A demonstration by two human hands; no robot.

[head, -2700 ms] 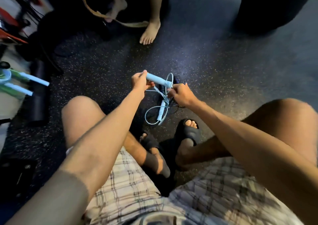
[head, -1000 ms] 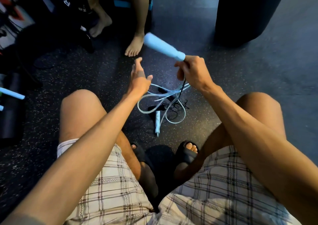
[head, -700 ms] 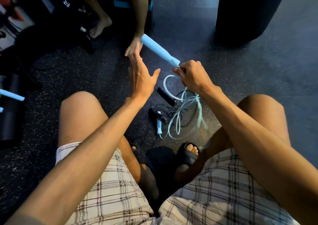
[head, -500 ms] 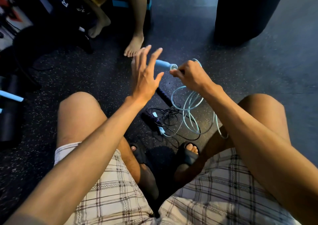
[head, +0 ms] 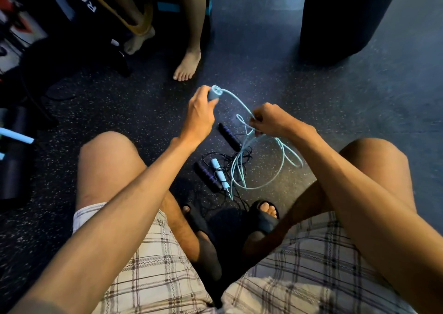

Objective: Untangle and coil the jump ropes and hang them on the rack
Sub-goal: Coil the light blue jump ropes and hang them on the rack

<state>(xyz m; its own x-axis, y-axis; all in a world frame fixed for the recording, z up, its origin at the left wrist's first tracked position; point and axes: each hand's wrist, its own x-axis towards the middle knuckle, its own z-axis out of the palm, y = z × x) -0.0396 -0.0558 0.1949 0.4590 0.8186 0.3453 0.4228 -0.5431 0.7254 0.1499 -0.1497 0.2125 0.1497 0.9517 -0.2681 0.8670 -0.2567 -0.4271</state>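
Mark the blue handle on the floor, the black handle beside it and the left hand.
blue handle on the floor (head: 218,172): head view, mid-grip.
black handle (head: 207,175): head view, ribbed middle.
left hand (head: 200,115): head view, back of hand.

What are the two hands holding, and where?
The left hand grips the light blue jump rope's handle; the right hand pinches its cord.

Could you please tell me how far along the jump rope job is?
Done: nothing coiled yet. In hand: the left hand grips one blue handle while the right hand pinches the blue cord, its loops trailing to the floor. Left: the other blue handle lies tangled with the black rope; both ropes need freeing, coiling and hanging.
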